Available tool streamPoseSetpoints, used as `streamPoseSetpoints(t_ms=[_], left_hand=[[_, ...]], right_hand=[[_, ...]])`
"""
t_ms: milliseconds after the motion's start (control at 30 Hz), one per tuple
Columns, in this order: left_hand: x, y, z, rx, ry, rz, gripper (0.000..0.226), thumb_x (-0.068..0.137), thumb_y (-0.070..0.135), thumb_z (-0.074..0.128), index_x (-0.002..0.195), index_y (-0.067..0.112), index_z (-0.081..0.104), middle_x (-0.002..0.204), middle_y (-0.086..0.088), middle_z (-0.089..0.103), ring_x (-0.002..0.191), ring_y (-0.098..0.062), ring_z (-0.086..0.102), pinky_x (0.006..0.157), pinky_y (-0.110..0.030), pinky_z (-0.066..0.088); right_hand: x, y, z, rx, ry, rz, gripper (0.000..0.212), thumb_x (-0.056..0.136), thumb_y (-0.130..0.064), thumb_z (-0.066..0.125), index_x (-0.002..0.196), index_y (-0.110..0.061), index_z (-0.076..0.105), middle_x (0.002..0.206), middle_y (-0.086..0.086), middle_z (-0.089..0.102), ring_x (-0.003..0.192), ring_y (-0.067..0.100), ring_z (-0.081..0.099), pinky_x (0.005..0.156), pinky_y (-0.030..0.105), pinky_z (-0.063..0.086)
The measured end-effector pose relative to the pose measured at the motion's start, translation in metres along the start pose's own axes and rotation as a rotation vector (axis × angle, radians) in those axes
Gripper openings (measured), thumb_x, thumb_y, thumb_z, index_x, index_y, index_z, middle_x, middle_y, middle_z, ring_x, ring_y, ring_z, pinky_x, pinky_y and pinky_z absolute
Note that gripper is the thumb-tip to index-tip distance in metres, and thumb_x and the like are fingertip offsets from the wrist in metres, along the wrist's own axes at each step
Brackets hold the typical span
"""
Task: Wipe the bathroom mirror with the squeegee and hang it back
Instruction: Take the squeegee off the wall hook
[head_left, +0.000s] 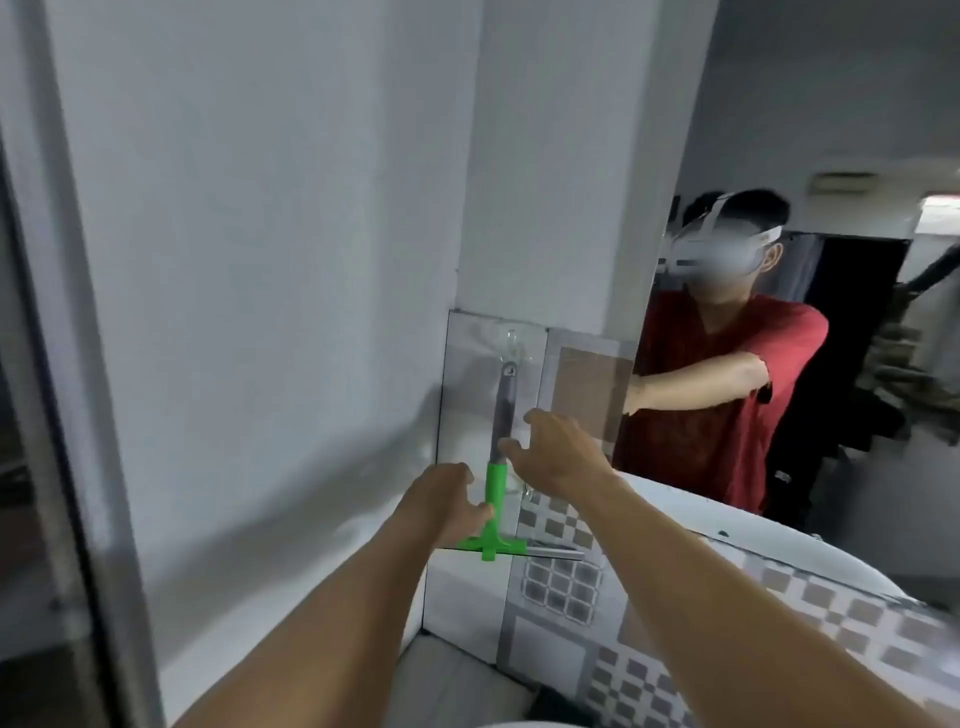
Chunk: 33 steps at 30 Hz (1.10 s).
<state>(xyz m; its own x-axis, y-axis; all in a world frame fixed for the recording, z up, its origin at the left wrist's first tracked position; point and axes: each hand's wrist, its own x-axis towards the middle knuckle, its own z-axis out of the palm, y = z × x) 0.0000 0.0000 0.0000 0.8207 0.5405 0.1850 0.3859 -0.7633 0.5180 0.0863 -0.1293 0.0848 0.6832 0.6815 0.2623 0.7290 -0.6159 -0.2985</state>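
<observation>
The squeegee (500, 415) has a grey handle and a green neck and blade head. It hangs upright from a clear suction hook (511, 340) on a glossy wall tile, left of the mirror (831, 130). My left hand (447, 506) is curled at the green neck just above the blade head, fingers touching it. My right hand (553, 452) is beside the grey handle with fingers spread, its thumb tip at the handle's lower end. The mirror shows a person in a red shirt with one arm stretched forward.
A white wall (270, 260) fills the left, with a grey door frame (67, 364) at the far left. Patterned checkered tiles (566, 577) run below the mirror. A white basin rim (727, 530) curves under my right forearm.
</observation>
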Motion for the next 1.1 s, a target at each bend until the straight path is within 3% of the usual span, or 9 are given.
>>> streamPoseSetpoints(t_ms=[133,233,367,500,633,767,933,1000,1100], left_hand=[[0.01,-0.004,0.019,-0.118,-0.003,-0.003,0.042,0.086,0.037,0.073,0.12,0.014,0.066,0.117,-0.002,0.067,0.1,-0.018,0.063,0.084,-0.029,0.05],[0.013,-0.003,0.031,-0.161,0.008,0.004,0.019,0.086,0.03,0.071,0.097,0.014,0.067,0.096,-0.002,0.072,0.089,-0.022,0.066,0.076,-0.032,0.052],[0.009,-0.003,0.043,-0.236,0.054,-0.012,0.019,0.087,0.029,0.071,0.101,0.016,0.068,0.097,0.0,0.075,0.09,-0.019,0.069,0.08,-0.033,0.056],[0.002,0.001,0.044,-0.312,0.085,-0.039,0.015,0.09,0.026,0.07,0.099,0.016,0.063,0.093,0.002,0.071,0.086,-0.018,0.068,0.072,-0.024,0.05],[-0.013,0.007,0.042,-0.378,0.145,-0.07,0.014,0.091,0.027,0.068,0.101,0.019,0.062,0.095,0.006,0.071,0.083,-0.013,0.066,0.07,-0.02,0.049],[-0.037,0.024,0.035,-0.444,0.279,-0.047,0.022,0.089,0.031,0.071,0.104,0.016,0.066,0.088,0.009,0.069,0.078,-0.009,0.064,0.061,-0.004,0.039],[-0.069,0.06,0.018,-0.423,0.399,0.067,0.025,0.093,0.03,0.07,0.107,0.01,0.065,0.094,0.003,0.07,0.081,-0.013,0.063,0.069,-0.013,0.043],[-0.08,0.074,0.009,-0.384,0.417,0.125,0.023,0.096,0.03,0.067,0.109,0.011,0.065,0.096,0.004,0.07,0.082,-0.012,0.063,0.076,-0.019,0.051],[-0.096,0.096,-0.005,-0.293,0.415,0.202,0.018,0.098,0.027,0.065,0.107,0.013,0.065,0.097,0.0,0.073,0.084,-0.015,0.067,0.082,-0.031,0.059]], right_hand=[[0.016,-0.004,0.019,0.139,0.057,0.054,0.047,0.096,-0.041,0.055,0.13,-0.01,0.054,0.118,0.009,0.069,0.105,0.03,0.064,0.087,0.044,0.054],[0.024,-0.003,0.032,0.311,0.112,0.117,0.04,0.095,-0.036,0.057,0.129,-0.015,0.056,0.102,0.003,0.074,0.087,0.023,0.067,0.068,0.035,0.051],[0.028,-0.002,0.037,0.475,0.14,0.146,0.034,0.095,-0.027,0.061,0.126,-0.013,0.055,0.095,0.002,0.071,0.078,0.016,0.066,0.061,0.032,0.048],[0.027,-0.006,0.038,0.523,0.165,0.158,0.03,0.095,-0.023,0.062,0.122,-0.011,0.058,0.09,0.0,0.068,0.078,0.017,0.066,0.066,0.034,0.052],[0.017,-0.007,0.029,0.564,0.172,0.128,0.028,0.096,-0.023,0.062,0.122,-0.013,0.057,0.081,-0.007,0.065,0.068,0.005,0.062,0.053,0.024,0.045],[0.004,-0.011,0.006,0.553,0.193,0.086,0.027,0.094,-0.022,0.063,0.12,-0.014,0.059,0.096,0.003,0.071,0.066,0.005,0.064,0.049,0.019,0.043],[-0.03,-0.008,-0.036,0.603,0.235,0.082,0.029,0.088,-0.026,0.071,0.114,-0.015,0.063,0.096,0.004,0.074,0.083,0.022,0.072,0.074,0.042,0.062],[-0.046,-0.001,-0.058,0.582,0.271,0.068,0.026,0.087,-0.028,0.073,0.11,-0.018,0.064,0.094,0.0,0.073,0.083,0.018,0.07,0.073,0.038,0.06],[-0.078,0.014,-0.091,0.481,0.332,0.041,0.027,0.086,-0.033,0.074,0.107,-0.019,0.062,0.091,-0.004,0.068,0.076,0.011,0.064,0.058,0.023,0.044]])
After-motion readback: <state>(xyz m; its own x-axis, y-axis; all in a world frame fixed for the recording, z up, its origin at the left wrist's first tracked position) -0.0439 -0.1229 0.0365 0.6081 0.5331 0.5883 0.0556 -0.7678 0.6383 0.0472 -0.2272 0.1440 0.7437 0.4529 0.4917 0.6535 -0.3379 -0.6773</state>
